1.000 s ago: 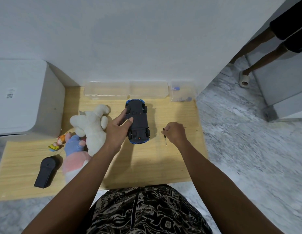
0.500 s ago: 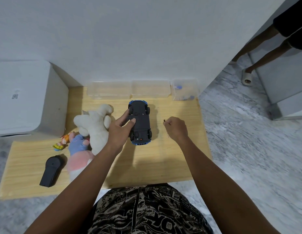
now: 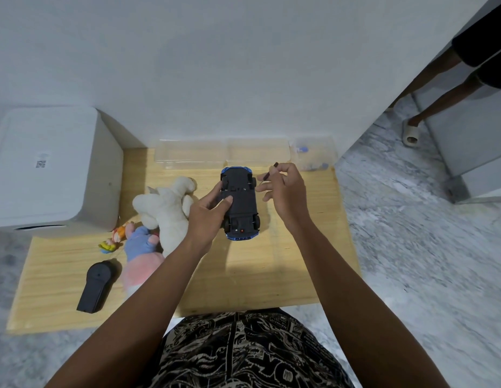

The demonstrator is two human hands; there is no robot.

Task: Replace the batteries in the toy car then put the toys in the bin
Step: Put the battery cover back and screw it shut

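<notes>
We sit at a low wooden table (image 3: 243, 275) pushed against a plain white wall (image 3: 215, 65), with grey marbled floor (image 3: 426, 261) to our right. A white box (image 3: 47, 169) with a small printed label stands at the table's left end. Along the back edge lie clear plastic containers (image 3: 224, 154), and the one (image 3: 313, 156) at the right end holds a few small blue-tipped pieces that we cannot make out.

The toy car (image 3: 241, 203) is near the middle of the table, belly up, its dark underside facing us and its blue body showing only at both ends. Our left hand (image 3: 207, 217) grips it along its left side, the thumb pressed on the underside and the fingers curled around the edge. We cannot tell whether the car rests on the table or is lifted off it.

Our right hand (image 3: 285, 191) hovers just beside the car's right side. It pinches a thin dark screwdriver (image 3: 270, 172) between thumb and fingertips, the tool slanting up and away to the right, its lower end near the car's front wheel.

To the left of the car lie a white plush animal (image 3: 165, 211), a pink and blue plush toy (image 3: 140, 259) and a small orange and yellow figure (image 3: 115, 238), close together. A black remote control (image 3: 95, 287) lies nearer us, apart from them. Another person's legs (image 3: 440, 99) and sandal (image 3: 410, 133) show at the upper right.
</notes>
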